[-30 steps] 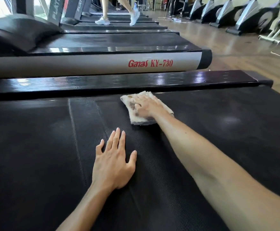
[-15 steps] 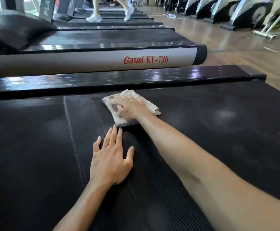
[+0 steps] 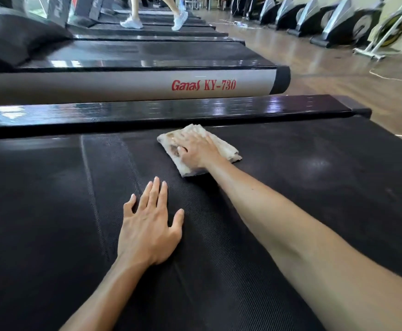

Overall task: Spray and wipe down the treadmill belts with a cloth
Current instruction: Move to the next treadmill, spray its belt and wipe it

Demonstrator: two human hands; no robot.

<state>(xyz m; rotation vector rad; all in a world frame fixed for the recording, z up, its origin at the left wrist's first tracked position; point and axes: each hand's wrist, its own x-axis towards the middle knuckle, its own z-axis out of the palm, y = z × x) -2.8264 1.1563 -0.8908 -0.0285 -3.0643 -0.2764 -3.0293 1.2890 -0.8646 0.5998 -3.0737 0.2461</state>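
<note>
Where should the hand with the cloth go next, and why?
Probably a short slide sideways along the belt. The right hand presses the cloth flat near the far side rail, the left hand rests flat on the belt, and bare belt lies on both sides of the cloth.

1. Black treadmill belt [image 3: 290,187]: matt rubber-like surface with a fine woven texture and a few faint dull smears.
2. Cream folded cloth [image 3: 221,146]: soft, ribbed terry-like fabric, brown stains on top.
3. Black side rail [image 3: 147,113]: glossy, smooth, mirrors the light.
4. Silver-grey side panel of the next treadmill [image 3: 99,87]: smooth satin finish, red printed lettering.
5. Brown wood-look floor [image 3: 338,75]: polished, shiny.
6. White shoes [image 3: 131,23]: matt fabric look, blurred.
</note>
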